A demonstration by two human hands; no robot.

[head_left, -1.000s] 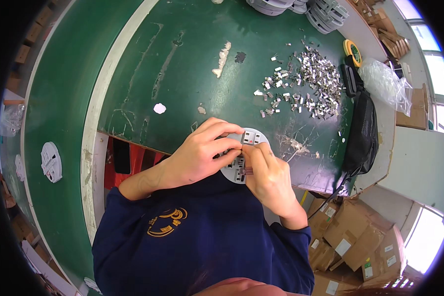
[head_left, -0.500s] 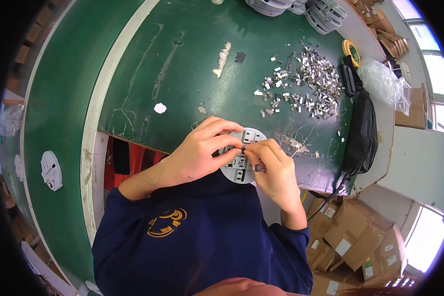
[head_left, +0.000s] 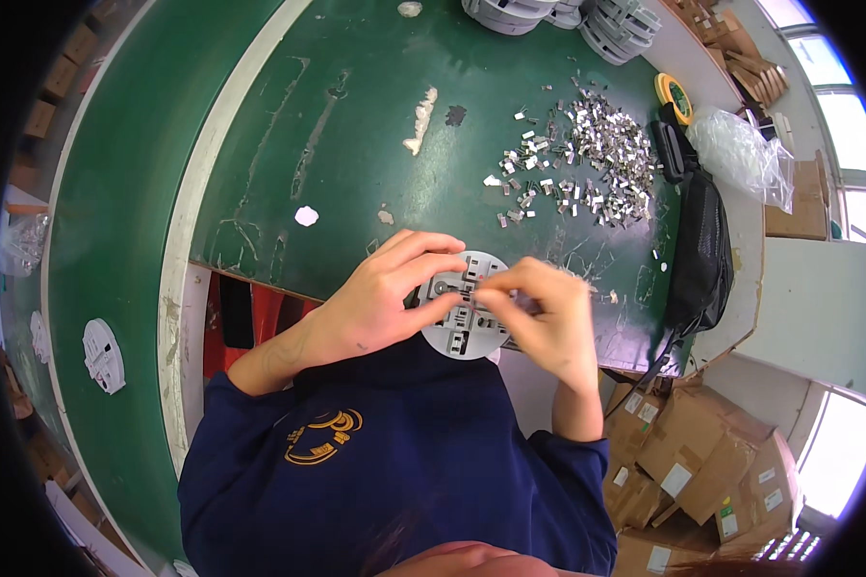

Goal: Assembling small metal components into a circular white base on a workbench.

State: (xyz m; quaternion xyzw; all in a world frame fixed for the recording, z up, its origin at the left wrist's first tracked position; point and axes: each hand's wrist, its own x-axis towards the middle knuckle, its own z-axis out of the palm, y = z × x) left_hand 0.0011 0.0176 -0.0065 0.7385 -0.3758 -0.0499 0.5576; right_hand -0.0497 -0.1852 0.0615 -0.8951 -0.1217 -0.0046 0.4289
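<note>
A round grey plastic part [head_left: 462, 343] with slots and small metal pieces lies between my hands, at the table's near edge. My left hand [head_left: 380, 293] curves over its left side, with the thumb and fingertips bent onto it. From the right, my right hand [head_left: 548, 313] reaches over the part, slightly blurred. Its thumb and forefinger come together above the middle, close to my left fingertips. What sits between those right fingertips is too small and smeared to make out.
A heap of small metal pieces [head_left: 611, 154] spreads across the far right of the green table [head_left: 356, 125]. Stacked grey parts [head_left: 515, 14] stand at the back. A black bag [head_left: 700, 260], clear plastic [head_left: 741, 154] and a yellow tape roll [head_left: 674, 96] line the right side. Another grey part [head_left: 103, 356] lies left.
My right hand has shifted slightly right, its fingers lifting and spreading. The dark short thing that showed beneath its fingers is out of sight. My left hand stays at the round part.
</note>
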